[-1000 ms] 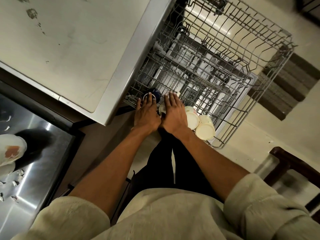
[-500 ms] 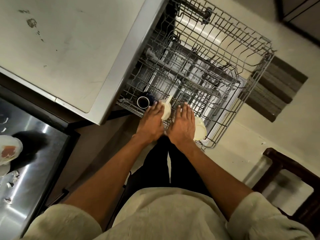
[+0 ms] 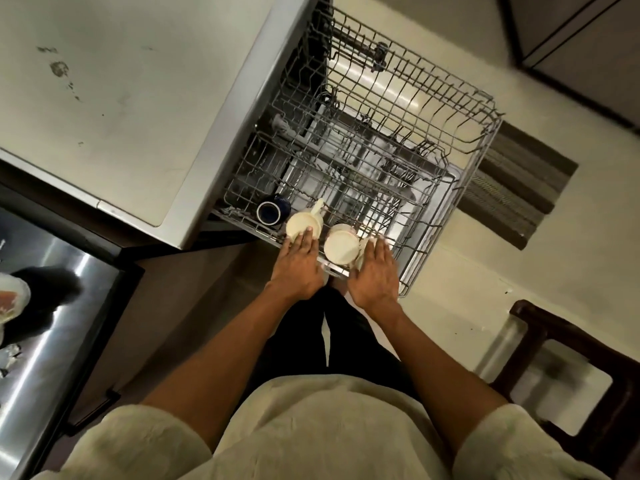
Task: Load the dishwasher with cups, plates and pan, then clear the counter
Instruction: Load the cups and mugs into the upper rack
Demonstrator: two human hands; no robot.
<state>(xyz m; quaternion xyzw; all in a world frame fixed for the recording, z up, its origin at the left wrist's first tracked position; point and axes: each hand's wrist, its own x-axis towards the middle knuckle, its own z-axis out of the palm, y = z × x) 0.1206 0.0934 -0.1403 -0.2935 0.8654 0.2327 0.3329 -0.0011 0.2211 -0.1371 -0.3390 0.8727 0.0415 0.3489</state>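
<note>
The upper dishwasher rack (image 3: 460, 188) is pulled out in front of me. Along its near edge stand a dark blue cup (image 3: 268, 212) on its side, a cream cup with a handle (image 3: 303, 224) upside down, and a second cream cup (image 3: 341, 249). A third cream cup (image 3: 363, 252) is mostly hidden by my right hand. My left hand (image 3: 298, 266) lies flat with its fingertips on the handled cup's base. My right hand (image 3: 374, 273) lies flat on the rack's front edge, beside the second cup.
The pale counter (image 3: 114, 98) lies to the left of the rack. A steel sink (image 3: 52, 341) at lower left holds a dirty plate (image 3: 12, 297) and a dark object. A striped mat (image 3: 516, 188) and a dark wooden chair (image 3: 588, 344) are on the floor at right.
The cream cup that my left hand tilted has come down upside down in the rack. My right hand has slid right, which uncovers the second cream cup. The camera has shifted slightly.
</note>
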